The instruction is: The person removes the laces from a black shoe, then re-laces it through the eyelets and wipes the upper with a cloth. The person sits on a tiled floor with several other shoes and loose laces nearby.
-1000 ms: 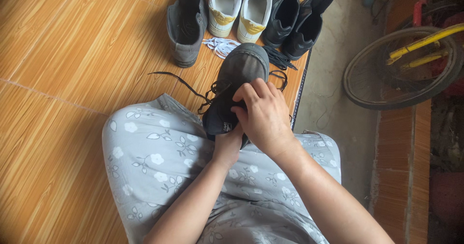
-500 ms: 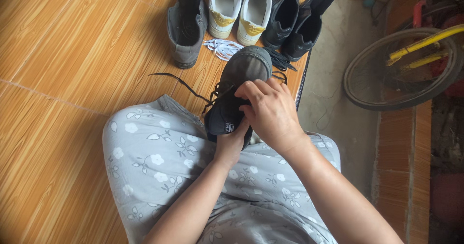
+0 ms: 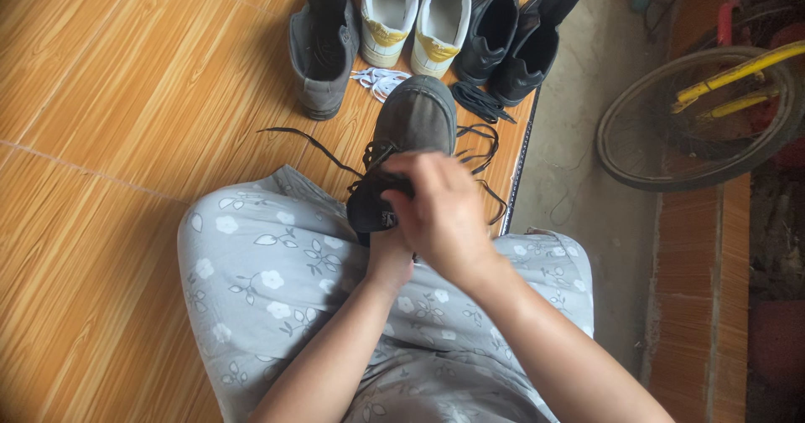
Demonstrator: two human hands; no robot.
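The grey shoe (image 3: 415,117) in my grip looks like matt, slightly napped cloth or suede, its toe dull and scuffed. Its black laces (image 3: 312,140) are flat woven cord. My lap is covered in soft grey cotton-like cloth (image 3: 277,272) printed with white flowers. The floor (image 3: 126,96) is glossy wood-grain tile, smooth with a faint sheen. The black boots (image 3: 516,46) ahead look like smooth leather; the white sneakers (image 3: 415,20) are matt.
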